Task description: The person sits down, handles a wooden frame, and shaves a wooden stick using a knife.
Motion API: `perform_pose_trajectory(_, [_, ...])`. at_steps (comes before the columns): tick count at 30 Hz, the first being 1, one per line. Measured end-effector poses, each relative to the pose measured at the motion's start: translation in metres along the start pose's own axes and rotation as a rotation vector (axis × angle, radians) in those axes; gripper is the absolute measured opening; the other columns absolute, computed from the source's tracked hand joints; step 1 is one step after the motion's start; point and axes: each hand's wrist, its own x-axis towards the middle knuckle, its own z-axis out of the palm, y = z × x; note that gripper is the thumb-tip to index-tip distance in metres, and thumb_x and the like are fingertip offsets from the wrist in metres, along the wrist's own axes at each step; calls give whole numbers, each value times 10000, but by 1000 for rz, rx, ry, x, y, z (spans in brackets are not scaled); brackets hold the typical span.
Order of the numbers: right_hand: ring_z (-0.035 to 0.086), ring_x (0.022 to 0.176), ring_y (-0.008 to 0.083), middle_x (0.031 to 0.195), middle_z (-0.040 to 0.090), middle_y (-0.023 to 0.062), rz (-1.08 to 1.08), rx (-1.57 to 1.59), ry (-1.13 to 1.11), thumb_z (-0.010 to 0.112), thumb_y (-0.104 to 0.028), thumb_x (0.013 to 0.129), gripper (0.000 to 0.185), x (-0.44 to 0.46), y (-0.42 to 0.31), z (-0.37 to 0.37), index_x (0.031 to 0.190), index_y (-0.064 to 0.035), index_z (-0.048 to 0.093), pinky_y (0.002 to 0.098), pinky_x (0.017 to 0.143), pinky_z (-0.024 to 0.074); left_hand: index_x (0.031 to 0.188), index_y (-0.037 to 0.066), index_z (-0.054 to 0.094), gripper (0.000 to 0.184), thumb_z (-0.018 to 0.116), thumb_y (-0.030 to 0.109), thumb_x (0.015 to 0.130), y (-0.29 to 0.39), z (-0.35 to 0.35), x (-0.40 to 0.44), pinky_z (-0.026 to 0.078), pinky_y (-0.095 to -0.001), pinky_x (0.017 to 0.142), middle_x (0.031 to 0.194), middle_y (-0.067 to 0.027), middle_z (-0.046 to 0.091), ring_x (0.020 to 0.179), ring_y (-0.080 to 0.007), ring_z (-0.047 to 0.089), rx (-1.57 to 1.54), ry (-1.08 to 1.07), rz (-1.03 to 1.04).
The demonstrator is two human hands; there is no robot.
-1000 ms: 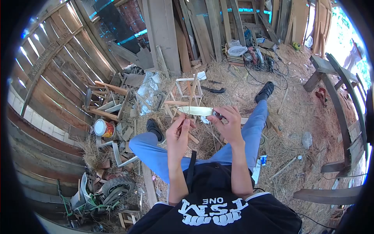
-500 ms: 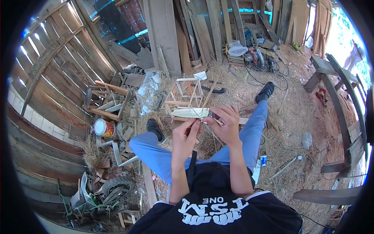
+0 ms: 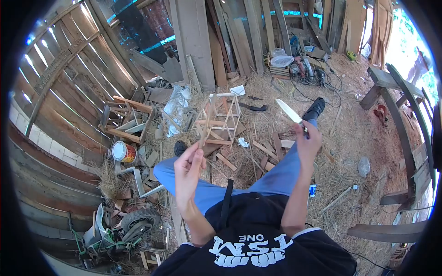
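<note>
Between the fingertips of my left hand (image 3: 189, 170) is the lower end of a thin wooden strip (image 3: 208, 122), which points up and away from me. My right hand (image 3: 308, 140) is closed round the dark handle of a knife (image 3: 289, 111); its pale blade points up and to the left. The two hands are well apart, and the blade does not touch the strip. Beyond the strip, a small wooden frame (image 3: 236, 120) stands on the ground, partly behind it.
Wood offcuts (image 3: 226, 162) lie between my legs. A machete (image 3: 253, 107) is beyond the frame. Power tools with cables (image 3: 306, 69) sit at the back. On the left are a paint can (image 3: 123, 152) and a wheel (image 3: 139, 222); a wooden bench (image 3: 389, 83) is on the right.
My hands have moved apart. The knife has left the strip, swung to the right and now points up. My left hand has moved left with the strip.
</note>
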Motion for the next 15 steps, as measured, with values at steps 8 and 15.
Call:
perform_pose_trajectory(8, [600,736,224,859,699,66,-277,215,-166,840,-279,747,327,-11,-32,17,952,-52,724,351,726,436,1298,3,591,328,522,201,1045,-16,43,9,291,-192,495,693,37,509,567,-12,388,-236,-127,-43])
perform_pose_trajectory(15, [638,751,217,821,699,59,-338,416,-395,859,-305,697,332,-26,-73,24,876,-56,731,354,721,430,1187,19,590,236,509,191,1046,-15,48,7,314,-188,543,773,8,521,617,-20,391,-229,-101,-75])
